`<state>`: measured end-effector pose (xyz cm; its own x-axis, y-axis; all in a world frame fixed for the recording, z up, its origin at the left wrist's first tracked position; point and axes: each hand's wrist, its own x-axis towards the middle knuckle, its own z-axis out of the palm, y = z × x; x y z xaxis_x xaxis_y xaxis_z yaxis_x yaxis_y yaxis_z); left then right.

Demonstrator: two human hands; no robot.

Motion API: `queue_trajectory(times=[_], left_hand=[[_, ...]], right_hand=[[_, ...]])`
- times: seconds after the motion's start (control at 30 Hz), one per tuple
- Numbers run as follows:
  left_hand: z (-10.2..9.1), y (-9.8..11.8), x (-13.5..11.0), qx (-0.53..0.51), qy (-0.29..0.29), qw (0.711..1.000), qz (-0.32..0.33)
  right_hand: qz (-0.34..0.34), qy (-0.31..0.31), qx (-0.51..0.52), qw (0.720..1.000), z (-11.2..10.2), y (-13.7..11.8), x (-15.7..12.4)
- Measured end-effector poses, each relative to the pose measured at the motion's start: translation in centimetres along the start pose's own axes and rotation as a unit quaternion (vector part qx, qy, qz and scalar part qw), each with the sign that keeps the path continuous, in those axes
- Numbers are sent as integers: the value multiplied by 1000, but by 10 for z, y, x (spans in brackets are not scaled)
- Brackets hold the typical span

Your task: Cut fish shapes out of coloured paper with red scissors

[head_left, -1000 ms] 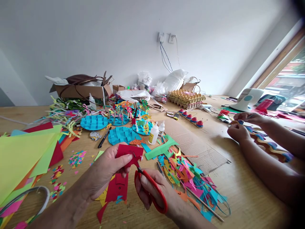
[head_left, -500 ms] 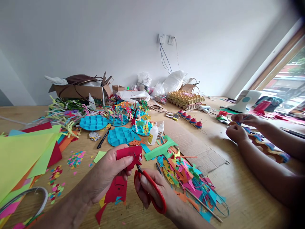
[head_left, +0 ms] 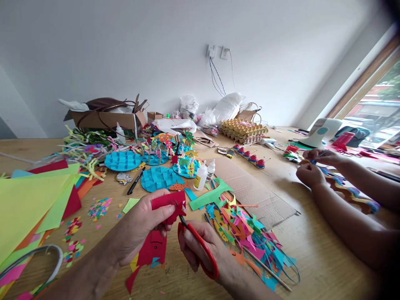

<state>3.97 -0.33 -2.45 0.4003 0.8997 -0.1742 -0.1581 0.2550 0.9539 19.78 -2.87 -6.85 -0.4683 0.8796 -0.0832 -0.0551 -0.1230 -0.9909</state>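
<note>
**Left hand (head_left: 149, 218) Pinched Red Paper (head_left: 163, 201) at the Scissors' (head_left: 207, 251) Blades**

Nearest, a red card (head_left: 152, 252) bearing a curved black line and a dot lay on the surface (head_left: 184, 287), below the left hand. The right hand (head_left: 220, 255) was curled around the scissors, its fingers through the red handles; the blades met the red paper's lower edge. The left hand's thumb pressed that paper against its fingers, holding it above the surface.

To the right spread a heap of coloured scraps (head_left: 246, 233). Beyond the left hand lay a black marker (head_left: 136, 181), and near it stood two white bottles, one with a yellow label (head_left: 197, 182); their print was too small to read. Farther back were blue discs (head_left: 122, 161) and egg trays (head_left: 240, 130).
</note>
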Motion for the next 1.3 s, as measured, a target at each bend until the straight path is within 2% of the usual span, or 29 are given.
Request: queue_trajectory(times=[0.43,0.73,0.97,1.3], left_hand=[[-4,2,-2,28,1,1000,-3],[-14,6,0,68,-36,997,-8],[-16,10,1,98,-63,993,-5],[-19,11,-1,100,-39,994,1]], right_hand=[[21,13,-21,999,0,0,-1],[-29,4,-52,998,-7,10,1],[-45,8,-130,990,-6,1,-1],[-38,18,-167,985,-5,-3,-2]])
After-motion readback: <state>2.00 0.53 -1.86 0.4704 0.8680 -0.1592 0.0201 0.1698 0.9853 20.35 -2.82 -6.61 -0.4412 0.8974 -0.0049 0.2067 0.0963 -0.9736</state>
